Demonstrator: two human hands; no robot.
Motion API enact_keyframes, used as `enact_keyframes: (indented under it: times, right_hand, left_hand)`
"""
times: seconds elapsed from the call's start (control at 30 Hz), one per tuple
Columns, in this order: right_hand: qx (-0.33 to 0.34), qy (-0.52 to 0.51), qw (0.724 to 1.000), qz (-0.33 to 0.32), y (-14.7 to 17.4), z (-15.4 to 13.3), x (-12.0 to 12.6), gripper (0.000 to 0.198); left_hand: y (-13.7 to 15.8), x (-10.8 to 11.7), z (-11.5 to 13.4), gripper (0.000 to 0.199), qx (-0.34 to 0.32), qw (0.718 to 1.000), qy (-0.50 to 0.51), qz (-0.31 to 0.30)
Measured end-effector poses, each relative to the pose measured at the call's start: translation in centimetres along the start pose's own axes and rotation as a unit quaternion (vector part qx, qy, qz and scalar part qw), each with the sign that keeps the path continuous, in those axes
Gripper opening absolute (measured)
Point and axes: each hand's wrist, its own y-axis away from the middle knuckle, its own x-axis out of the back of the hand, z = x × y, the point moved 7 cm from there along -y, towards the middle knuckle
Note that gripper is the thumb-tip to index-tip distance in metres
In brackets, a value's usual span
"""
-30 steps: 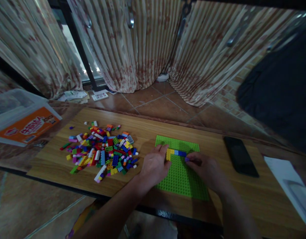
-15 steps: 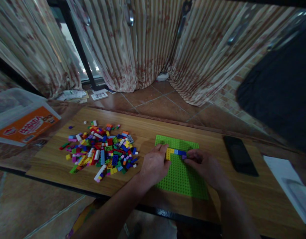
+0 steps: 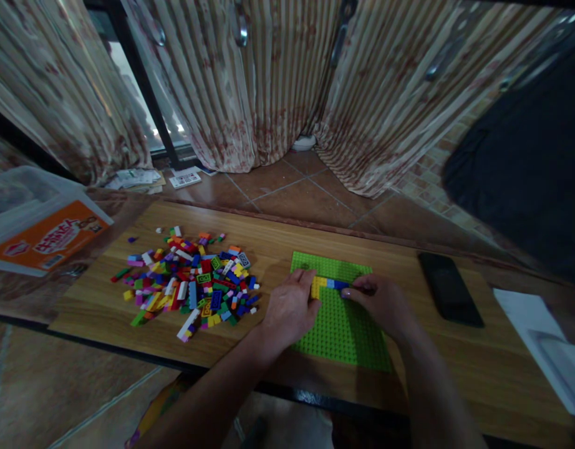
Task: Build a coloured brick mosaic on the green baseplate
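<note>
Head view: left hand (image 3: 290,307) flat on green baseplate (image 3: 341,330), steadying it. Right hand (image 3: 381,302) pinched on small brick (image 3: 347,292), beside the brick row (image 3: 329,285).

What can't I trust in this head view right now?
- Piece under the right hand: fingers cover it; colour and seating unclear.
- Left edge of the green baseplate: hidden by the left hand.
- Brick pile: single pieces too small and dim.
- White sheet: cut by the right edge.

A black phone (image 3: 449,289) lies flat on the wooden counter (image 3: 278,249), right of the hands. Far left sits an orange box (image 3: 47,234) (under a clear tub (image 3: 20,193)). Striped curtains (image 3: 269,81) hang behind.
</note>
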Motion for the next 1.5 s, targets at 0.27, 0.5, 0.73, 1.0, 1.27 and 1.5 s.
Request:
enact_keyframes:
  times: [0.27, 0.5, 0.73, 1.0, 1.27, 1.5]
  right_hand:
    - [-0.009, 0.026, 0.999, -0.034, -1.1, 0.8, -0.3, 0.031]
    - [0.012, 0.027, 0.999, -0.025, -0.3, 0.2, -0.4, 0.031]
    - [0.018, 0.034, 0.999, -0.026, -0.3, 0.1, -0.2, 0.032]
    - [0.008, 0.012, 0.999, -0.03, -0.3, 0.5, 0.5, 0.046]
    - [0.02, 0.071, 0.997, -0.026, -0.1, -0.2, -0.2, 0.038]
    - [0.012, 0.103, 0.995, -0.009, -0.4, 0.4, -0.3, 0.037]
  left_hand:
    - [0.1, -0.1, 0.1, 0.052, 0.003, 1.0, -0.008, 0.005]
    - [0.1, -0.1, 0.0, 0.052, -0.003, 1.0, -0.007, 0.006]
    - [0.1, 0.0, 0.1, 0.052, -0.005, 1.0, -0.004, 0.007]
    - [0.1, -0.1, 0.0, 0.052, -0.004, 1.0, -0.009, -0.001]
    - [0.2, -0.2, -0.1, 0.051, -0.012, 1.0, -0.007, 0.003]
    - [0.5, 0.1, 0.2, 0.046, -0.018, 1.0, -0.003, -0.002]
